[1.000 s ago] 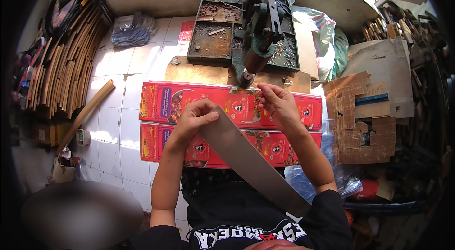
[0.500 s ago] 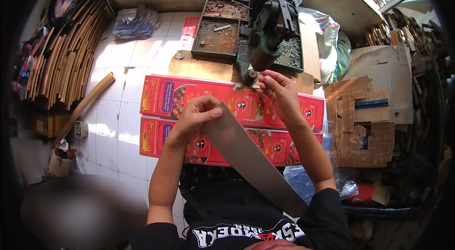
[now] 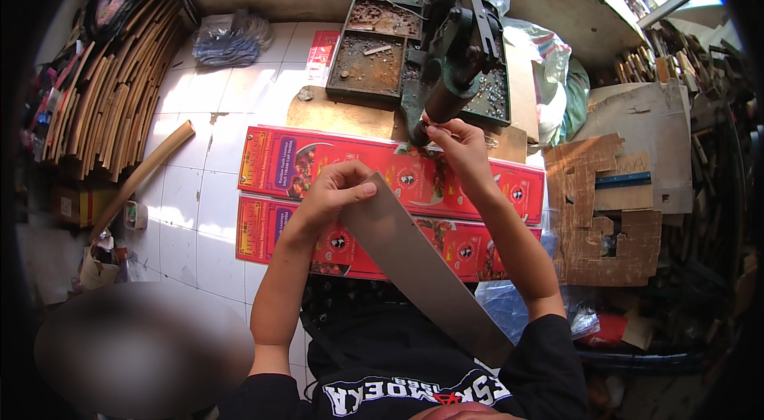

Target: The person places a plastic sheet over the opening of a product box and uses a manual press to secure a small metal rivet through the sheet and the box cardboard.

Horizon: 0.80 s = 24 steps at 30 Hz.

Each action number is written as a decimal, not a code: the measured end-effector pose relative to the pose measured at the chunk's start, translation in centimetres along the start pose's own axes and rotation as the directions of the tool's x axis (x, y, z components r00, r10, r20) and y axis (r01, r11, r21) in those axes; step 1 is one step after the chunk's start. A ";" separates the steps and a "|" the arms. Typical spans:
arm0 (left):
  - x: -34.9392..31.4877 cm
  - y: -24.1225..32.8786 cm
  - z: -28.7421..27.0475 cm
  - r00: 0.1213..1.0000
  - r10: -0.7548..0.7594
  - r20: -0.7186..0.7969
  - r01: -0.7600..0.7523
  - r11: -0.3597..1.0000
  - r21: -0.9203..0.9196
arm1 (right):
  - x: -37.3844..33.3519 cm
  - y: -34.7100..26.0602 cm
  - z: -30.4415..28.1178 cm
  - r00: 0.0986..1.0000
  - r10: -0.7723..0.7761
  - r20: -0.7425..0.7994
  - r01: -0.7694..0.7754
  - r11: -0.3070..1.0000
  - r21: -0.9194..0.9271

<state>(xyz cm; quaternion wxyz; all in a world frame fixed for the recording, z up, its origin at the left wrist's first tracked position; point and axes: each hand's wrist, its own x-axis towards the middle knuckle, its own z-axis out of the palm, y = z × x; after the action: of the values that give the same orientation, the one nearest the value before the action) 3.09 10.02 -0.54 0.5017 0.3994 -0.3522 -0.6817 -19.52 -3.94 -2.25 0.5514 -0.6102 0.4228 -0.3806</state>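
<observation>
My left hand [image 3: 333, 196] grips the top end of a long, flat grey strip [image 3: 418, 257] between thumb and fingers. From there the strip slants down to the right, toward my lap. With fingertips pinched together, my right hand [image 3: 461, 148] is at the lower die of a dark green hand press [image 3: 451, 58], just under its ram; whatever the fingers pinch is too small to make out. Beneath my hands lie two long red printed panels, a far one [image 3: 350, 151] and a near one [image 3: 465, 251] partly covered by the strip.
A compartmented metal tray [image 3: 368, 70] with small loose metal parts surrounds the press base, on a wooden board [image 3: 342, 115]. Stacked brown boards [image 3: 119, 114] lean at the left, near a cardboard tube [image 3: 151, 169]. Torn cardboard [image 3: 581, 221] and plastic bags [image 3: 557, 78] lie on the right.
My right hand has moved slightly up and left, bringing its fingertips in over the lower die. My left hand and the grey strip have hardly moved.
</observation>
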 end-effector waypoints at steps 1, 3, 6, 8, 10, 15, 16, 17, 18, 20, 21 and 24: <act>-0.1 0.0 -0.2 1.000 -0.001 -0.003 0.001 1.000 0.003 | -0.1 -0.3 0.2 1.000 -0.005 0.018 0.005 0.999 -0.033; -0.3 -0.1 -0.4 1.000 -0.004 -0.010 0.004 1.000 0.003 | -0.9 -1.0 0.3 0.998 -0.013 0.053 0.018 0.995 -0.101; -0.3 0.0 -0.4 1.000 -0.005 -0.020 0.005 1.000 -0.008 | -4.3 -2.4 0.0 1.000 0.003 -0.020 -0.004 0.999 -0.050; 0.0 -0.1 -0.1 1.000 -0.005 -0.023 0.004 1.000 -0.029 | -7.6 -5.3 -1.8 0.977 0.131 0.168 -0.100 0.978 -0.185; -0.6 0.1 -0.5 0.999 0.004 -0.039 -0.005 1.000 -0.015 | -10.9 -6.6 -3.3 0.837 0.267 0.478 -0.127 0.944 -0.304; -0.3 -0.4 -0.3 0.998 0.022 -0.061 -0.018 0.997 0.070 | -19.2 -9.2 -4.0 0.701 0.508 0.501 -0.112 0.772 -0.625; -0.1 -0.3 0.0 0.998 0.023 -0.058 -0.017 0.996 0.088 | -21.2 -8.1 -3.9 0.807 0.405 0.431 -0.109 0.818 -0.565; 0.0 -0.1 0.3 0.998 0.023 -0.057 -0.017 0.994 0.108 | -23.0 -6.2 -3.9 0.891 0.296 0.344 -0.091 0.860 -0.503; -0.2 0.0 0.3 0.994 0.042 -0.104 -0.027 0.990 0.142 | -23.6 -4.8 -3.8 0.947 0.185 0.261 -0.059 0.902 -0.428; -0.2 0.1 0.6 0.982 0.091 -0.166 -0.057 0.979 0.198 | -23.7 -4.8 -4.6 0.951 0.182 0.249 -0.055 0.894 -0.444; -0.2 0.1 0.7 0.984 0.091 -0.153 -0.061 0.979 0.192 | -23.4 -4.7 -5.4 0.955 0.137 0.261 0.002 0.883 -0.470; -0.2 1.4 1.6 0.992 0.052 -0.118 -0.030 0.982 0.186 | -22.8 -4.2 -7.1 0.976 0.045 0.212 0.046 0.913 -0.405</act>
<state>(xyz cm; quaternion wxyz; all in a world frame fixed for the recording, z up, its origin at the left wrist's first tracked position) 2.27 10.00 1.42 0.4974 0.4775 -0.3904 -0.6101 -33.74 15.08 2.70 0.4550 -0.7494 0.4300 -0.2154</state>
